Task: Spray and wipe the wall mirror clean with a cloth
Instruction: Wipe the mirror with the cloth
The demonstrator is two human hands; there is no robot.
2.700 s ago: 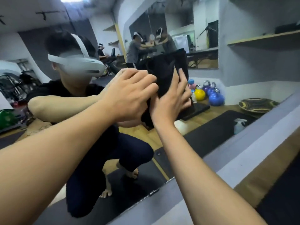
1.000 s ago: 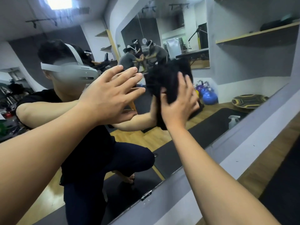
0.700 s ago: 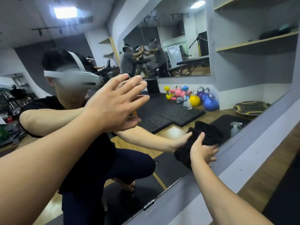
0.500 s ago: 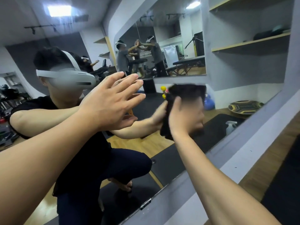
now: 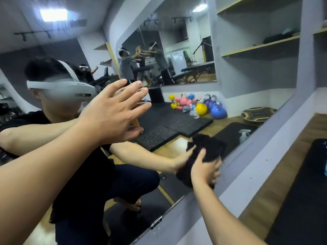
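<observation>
A single head-worn wide-angle camera looked forward and slightly down, tilted so the frame leaned, from close to the wall mirror (image 5: 221, 106), which filled the view from 9 o'clock across to 2 o'clock. Both forearms reached in from the bottom edge, the left hand (image 5: 113, 114) near centre and the right hand (image 5: 203, 168) toward 5 o'clock. The glass returned the camera's own crouching wearer at 9 o'clock. The floor (image 5: 276, 188) showed at 4 o'clock. No second view existed.
</observation>
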